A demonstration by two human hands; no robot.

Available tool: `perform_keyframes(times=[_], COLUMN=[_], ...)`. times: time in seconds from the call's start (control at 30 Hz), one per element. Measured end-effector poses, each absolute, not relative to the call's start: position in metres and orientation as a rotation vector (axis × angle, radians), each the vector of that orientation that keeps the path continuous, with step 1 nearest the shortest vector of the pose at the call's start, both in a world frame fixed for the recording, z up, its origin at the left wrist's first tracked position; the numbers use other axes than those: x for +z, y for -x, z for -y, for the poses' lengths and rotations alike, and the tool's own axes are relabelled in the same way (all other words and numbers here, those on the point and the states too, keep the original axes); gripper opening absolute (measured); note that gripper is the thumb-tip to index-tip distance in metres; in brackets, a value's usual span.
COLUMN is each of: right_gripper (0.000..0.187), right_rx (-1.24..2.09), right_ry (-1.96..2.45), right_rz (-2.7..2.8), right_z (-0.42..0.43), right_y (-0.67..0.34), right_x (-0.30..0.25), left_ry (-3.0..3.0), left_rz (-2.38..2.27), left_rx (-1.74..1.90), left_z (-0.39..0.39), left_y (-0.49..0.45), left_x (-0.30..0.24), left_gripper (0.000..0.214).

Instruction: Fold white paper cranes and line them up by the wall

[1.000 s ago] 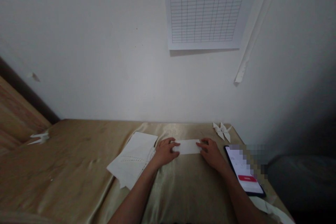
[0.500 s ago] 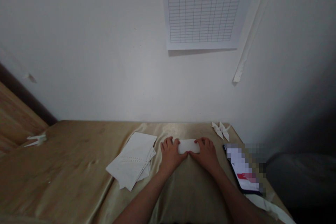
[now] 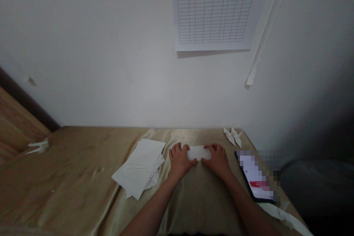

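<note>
A small white rectangle of folded paper (image 3: 199,153) lies on the cloth-covered table between my hands. My left hand (image 3: 181,158) grips its left end, thumb at the near edge and fingertips at the far one. At the right end, my right hand (image 3: 217,156) pinches the paper the same way. The thumbs are a little apart along the near edge. To the left of my left hand rests a loose stack of white paper sheets (image 3: 141,167). Beyond my right hand, near the wall, sit folded white paper shapes (image 3: 232,136) with pointed ends.
A phone (image 3: 257,179) with a lit, partly blurred screen lies right of my right arm. White paper strips (image 3: 282,215) are below it. Another folded paper piece (image 3: 38,146) is at the far left. A printed table sheet (image 3: 214,14) hangs on the wall.
My thumbs have moved slightly apart along the paper's near edge. Both hands still hold its ends, and the other things have stayed in place.
</note>
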State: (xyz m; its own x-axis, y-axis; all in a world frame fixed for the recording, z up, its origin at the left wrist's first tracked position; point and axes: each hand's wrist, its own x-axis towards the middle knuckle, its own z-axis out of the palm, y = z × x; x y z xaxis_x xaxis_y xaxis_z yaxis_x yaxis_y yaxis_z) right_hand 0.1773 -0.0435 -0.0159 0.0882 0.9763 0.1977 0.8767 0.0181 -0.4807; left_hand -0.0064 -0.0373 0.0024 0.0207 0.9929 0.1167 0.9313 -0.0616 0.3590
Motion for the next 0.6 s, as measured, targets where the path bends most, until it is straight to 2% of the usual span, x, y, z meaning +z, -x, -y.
perform_keyframes(times=[0.23,0.6], right_gripper=[0.058,0.053], right_rx=[0.343,0.422], right_ry=[1.877,1.804], right_rz=[1.858,1.870], right_z=[0.043,0.039], right_y=[-0.186,-0.200], right_x=[-0.013,-0.016], left_ry=[-2.100,-2.030], left_rz=[-1.976,-1.894], left_rx=[0.473,0.395], left_z=[0.032,0.027], left_y=[0.016,0.038], left_x=[0.004,0.011], left_gripper=[0.058,0.060])
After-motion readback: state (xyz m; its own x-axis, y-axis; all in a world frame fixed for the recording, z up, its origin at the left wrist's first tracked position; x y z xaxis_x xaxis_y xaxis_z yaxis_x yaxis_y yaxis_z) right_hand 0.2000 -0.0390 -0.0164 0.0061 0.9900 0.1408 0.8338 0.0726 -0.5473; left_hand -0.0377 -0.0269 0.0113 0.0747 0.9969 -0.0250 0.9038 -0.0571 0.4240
